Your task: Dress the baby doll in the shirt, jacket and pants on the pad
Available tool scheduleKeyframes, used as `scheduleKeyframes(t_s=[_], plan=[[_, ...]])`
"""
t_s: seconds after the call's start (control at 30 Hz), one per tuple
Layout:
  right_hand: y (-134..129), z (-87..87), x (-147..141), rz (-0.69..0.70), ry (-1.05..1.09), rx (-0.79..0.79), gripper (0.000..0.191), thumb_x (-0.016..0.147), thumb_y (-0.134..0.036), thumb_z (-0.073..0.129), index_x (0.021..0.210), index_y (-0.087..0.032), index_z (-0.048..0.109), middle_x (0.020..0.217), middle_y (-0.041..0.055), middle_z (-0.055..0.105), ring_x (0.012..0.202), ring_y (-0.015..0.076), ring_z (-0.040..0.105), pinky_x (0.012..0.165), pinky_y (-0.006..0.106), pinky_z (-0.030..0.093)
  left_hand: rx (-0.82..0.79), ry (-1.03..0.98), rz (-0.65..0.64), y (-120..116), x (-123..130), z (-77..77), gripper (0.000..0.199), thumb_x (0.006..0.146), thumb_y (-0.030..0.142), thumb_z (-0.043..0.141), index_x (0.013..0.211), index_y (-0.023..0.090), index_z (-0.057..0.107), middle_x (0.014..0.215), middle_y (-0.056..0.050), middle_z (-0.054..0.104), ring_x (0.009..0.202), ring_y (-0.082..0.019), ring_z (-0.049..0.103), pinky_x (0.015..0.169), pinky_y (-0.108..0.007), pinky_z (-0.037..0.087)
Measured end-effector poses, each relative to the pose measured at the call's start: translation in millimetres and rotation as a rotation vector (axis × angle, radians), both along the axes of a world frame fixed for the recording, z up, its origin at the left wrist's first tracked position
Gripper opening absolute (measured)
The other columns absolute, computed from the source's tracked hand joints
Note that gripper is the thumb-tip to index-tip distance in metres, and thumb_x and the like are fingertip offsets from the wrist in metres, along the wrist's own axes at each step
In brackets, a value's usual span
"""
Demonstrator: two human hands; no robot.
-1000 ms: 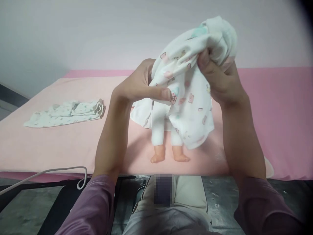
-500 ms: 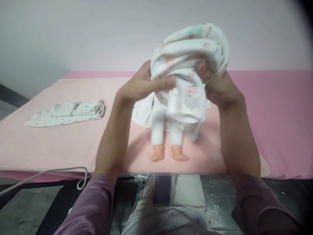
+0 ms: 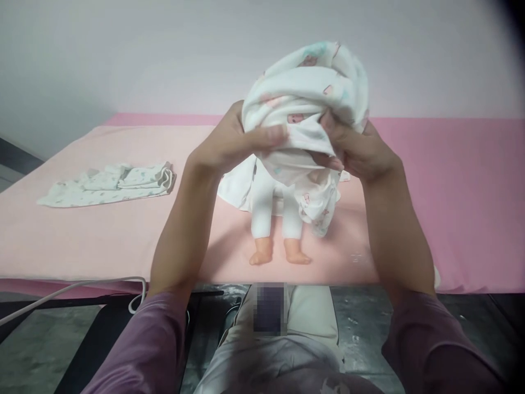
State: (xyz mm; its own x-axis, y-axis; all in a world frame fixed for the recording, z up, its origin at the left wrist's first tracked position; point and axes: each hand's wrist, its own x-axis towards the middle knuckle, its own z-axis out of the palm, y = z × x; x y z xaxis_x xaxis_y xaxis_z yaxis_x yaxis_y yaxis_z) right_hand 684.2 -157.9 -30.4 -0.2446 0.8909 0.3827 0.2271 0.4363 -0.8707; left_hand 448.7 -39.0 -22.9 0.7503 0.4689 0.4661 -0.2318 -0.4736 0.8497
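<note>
A bunched white baby garment [image 3: 299,82] with pink and mint prints is held up in the air between both hands. My left hand [image 3: 241,134] grips its left side, thumb on the near face. On the opposite side my right hand [image 3: 356,142] is closed on it, thumb pressing near a folded edge. Behind and below lies a baby doll [image 3: 261,213] in white leggings, bare feet toward me. The garment hides the doll's upper body. White printed cloth [image 3: 320,205] hangs or lies beside its legs; whether it belongs to the held garment I cannot tell.
Folded white patterned clothing [image 3: 110,183] lies at the left on the peach cover [image 3: 184,219]. Pink sheet [image 3: 463,202] covers the right of the table. A white cable [image 3: 82,284] runs along the front left edge. A pale wall stands behind.
The held garment has shifted slightly left, and its lower flap has been gathered up between the thumbs. More of the printed cloth beside the doll's legs now shows.
</note>
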Motion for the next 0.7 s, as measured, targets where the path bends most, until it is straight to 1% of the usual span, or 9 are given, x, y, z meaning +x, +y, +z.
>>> scheduleKeyframes(t_s=[0.07, 0.17, 0.27, 0.33, 0.4, 0.47, 0.57, 0.63, 0.7], plan=[[-7.6, -0.8, -0.6, 0.09, -0.039, -0.031, 0.058, 0.091, -0.075, 0.085, 0.123, -0.029, 0.075, 0.108, 0.0035, 0.078, 0.114, 0.0309, 0.076, 0.098, 0.043, 0.068, -0.052, -0.008, 0.052, -12.0, -9.8, -6.9, 0.058, 0.083, 0.074, 0.09, 0.107, 0.023, 0.079, 0.101, -0.006, 0.078, 0.126, -0.037, 0.079, 0.097, -0.047, 0.072], [-25.7, -11.2, -10.3, 0.167, -0.124, -0.023, 0.06, 0.081, -0.054, 0.099, 0.128, -0.026, 0.073, 0.122, 0.0061, 0.079, 0.124, 0.0334, 0.073, 0.108, 0.046, 0.063, -0.08, 0.074, 0.061, -45.1, -33.4, -30.7, 0.056, 0.083, 0.067, 0.093, 0.115, 0.024, 0.082, 0.103, -0.006, 0.081, 0.122, -0.037, 0.081, 0.095, -0.048, 0.073], [-53.0, -34.1, -35.9, -0.038, -0.161, -0.023, 0.042, 0.088, -0.043, 0.09, 0.121, -0.026, 0.073, 0.115, 0.0065, 0.08, 0.116, 0.0347, 0.073, 0.098, 0.047, 0.063, -0.122, 0.153, 0.194, -95.4, -57.8, -65.4, 0.059, 0.079, 0.058, 0.099, 0.125, 0.025, 0.082, 0.111, -0.009, 0.085, 0.121, -0.039, 0.081, 0.098, -0.051, 0.073], [-73.3, -52.6, -57.5, -0.204, -0.174, -0.058, 0.026, 0.095, -0.037, 0.079, 0.116, -0.026, 0.071, 0.105, 0.0051, 0.079, 0.104, 0.0324, 0.074, 0.088, 0.044, 0.061, -0.191, 0.179, 0.319, -131.4, -70.5, -89.6, 0.053, 0.087, 0.057, 0.093, 0.128, 0.025, 0.082, 0.122, -0.011, 0.085, 0.125, -0.039, 0.079, 0.104, -0.052, 0.07], [-91.1, -69.7, -77.0, -0.267, -0.221, -0.147, 0.021, 0.096, -0.031, 0.071, 0.116, -0.026, 0.067, 0.097, 0.0028, 0.079, 0.093, 0.0286, 0.073, 0.079, 0.039, 0.057, -0.261, 0.203, 0.434, -163.1, -81.0, -112.5, 0.048, 0.1, 0.054, 0.08, 0.135, 0.022, 0.079, 0.135, -0.012, 0.082, 0.134, -0.037, 0.075, 0.115, -0.051, 0.064], [-103.5, -83.5, -91.7, -0.251, -0.282, -0.258, 0.024, 0.097, -0.026, 0.066, 0.12, -0.025, 0.065, 0.09, 0.0006, 0.078, 0.086, 0.0252, 0.072, 0.075, 0.034, 0.051, -0.297, 0.245, 0.528, -187.4, -90.5, -133.7, 0.047, 0.107, 0.051, 0.069, 0.144, 0.021, 0.074, 0.144, -0.012, 0.078, 0.142, -0.034, 0.069, 0.123, -0.047, 0.056], [-110.4, -97.5, -106.2, -0.22, -0.399, -0.393, 0.03, 0.098, -0.024, 0.063, 0.128, -0.023, 0.063, 0.085, 0.0009, 0.078, 0.084, 0.0251, 0.072, 0.073, 0.032, 0.047, -0.284, 0.401, 0.678, -208.2, -101.8, -160.9, 0.043, 0.11, 0.049, 0.063, 0.142, 0.021, 0.069, 0.14, -0.013, 0.078, 0.14, -0.035, 0.067, 0.119, -0.048, 0.053], [-109.5, -103.7, -114.2, -0.244, -0.515, -0.437, 0.035, 0.1, -0.024, 0.061, 0.135, -0.021, 0.062, 0.087, 0.0038, 0.08, 0.09, 0.0284, 0.073, 0.073, 0.033, 0.045, -0.18, 0.533, 0.766, -212.9, -105.1, -173.3, 0.036, 0.111, 0.046, 0.058, 0.135, 0.021, 0.068, 0.131, -0.014, 0.08, 0.129, -0.037, 0.069, 0.118, -0.052, 0.049], [-106.8, -109.2, -121.9, -0.301, -0.669, -0.43, 0.038, 0.103, -0.024, 0.059, 0.14, -0.017, 0.06, 0.097, 0.0101, 0.081, 0.096, 0.0326, 0.074, 0.075, 0.036, 0.046, -0.034, 0.625, 0.783, -211.5, -104.1, -179.6, 0.032, 0.112, 0.04, 0.052, 0.13, 0.02, 0.07, 0.12, -0.014, 0.082, 0.117, -0.036, 0.071, 0.121, -0.057, 0.041]])
